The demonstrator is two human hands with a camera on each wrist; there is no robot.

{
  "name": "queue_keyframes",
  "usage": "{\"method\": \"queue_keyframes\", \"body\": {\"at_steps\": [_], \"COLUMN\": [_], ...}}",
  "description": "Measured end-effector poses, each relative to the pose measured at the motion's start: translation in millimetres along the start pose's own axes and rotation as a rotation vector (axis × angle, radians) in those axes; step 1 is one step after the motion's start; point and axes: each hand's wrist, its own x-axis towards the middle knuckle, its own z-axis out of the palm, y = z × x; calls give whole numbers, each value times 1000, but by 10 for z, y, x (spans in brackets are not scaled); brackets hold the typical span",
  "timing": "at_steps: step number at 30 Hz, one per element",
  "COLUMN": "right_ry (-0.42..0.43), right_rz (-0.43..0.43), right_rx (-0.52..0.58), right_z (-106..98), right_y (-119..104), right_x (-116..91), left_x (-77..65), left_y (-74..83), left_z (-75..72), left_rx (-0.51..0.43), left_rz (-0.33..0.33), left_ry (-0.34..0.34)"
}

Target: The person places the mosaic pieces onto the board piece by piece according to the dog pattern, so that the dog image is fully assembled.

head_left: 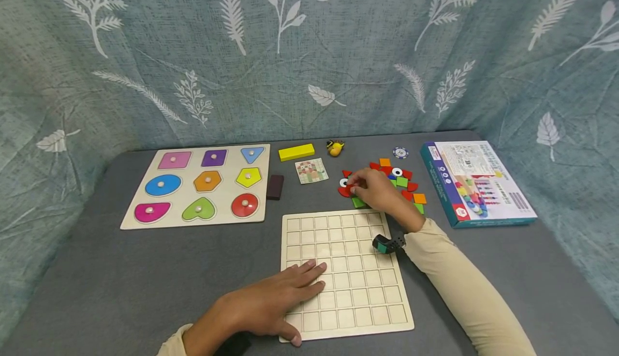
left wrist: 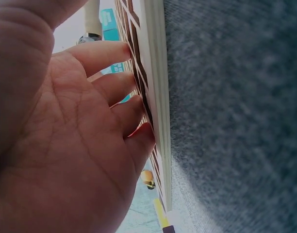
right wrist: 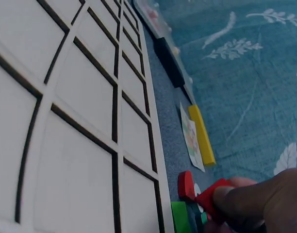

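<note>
A pale wooden grid board (head_left: 355, 281) lies flat on the grey tabletop. My left hand (head_left: 278, 299) rests on its left part, fingers spread; in the left wrist view the fingertips (left wrist: 141, 131) press on the gridded face. Beyond the board's far right corner, my right hand (head_left: 379, 189) is at a pile of small coloured tiles. The right wrist view shows it pinching a red tile (right wrist: 212, 196) between thumb and finger. Around it are another red tile (right wrist: 186, 185), a green tile (right wrist: 180, 217) and a white round piece, partly hidden. Green squares (head_left: 402, 182) and orange squares (head_left: 419, 198) lie beside the hand.
A knobbed shape puzzle (head_left: 181, 199) lies at the left, a dark block (head_left: 275, 187) beside it. Behind the board are a yellow block (head_left: 296, 152), a picture card (head_left: 311, 171) and a small yellow toy (head_left: 335, 148). A poker chip (head_left: 400, 153) and a flat box (head_left: 483, 184) are at the right.
</note>
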Motion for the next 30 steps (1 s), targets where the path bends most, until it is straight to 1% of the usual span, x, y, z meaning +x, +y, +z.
{"method": "queue_keyframes", "body": {"at_steps": [4, 7, 10, 15, 17, 23, 27, 30], "right_ry": [17, 12, -26, -121, -160, -260, -297, -303], "right_rz": [-30, -44, -75, -107, -110, -145, -190, -225], "right_rx": [52, 94, 128, 190, 199, 146, 126, 75], "right_z": [29, 60, 95, 167, 209, 353, 453, 518], "right_y": [-61, -130, -198, -312, -352, -453, -505, -544], "right_x": [-2, 6, 11, -3, -12, -5, 14, 21], "left_x": [-8, -13, -16, -12, -8, -2, -4, -13], "left_y": [-8, -13, -16, -21, -25, -38, -42, -41], "left_z": [6, 11, 13, 10, 12, 18, 14, 13], "left_rx": [5, 9, 7, -5, -4, -2, -7, -8], "left_rz": [8, 13, 13, 13, 16, 29, 31, 36], "left_ry": [4, 6, 4, -8, -10, -4, -5, -1]}}
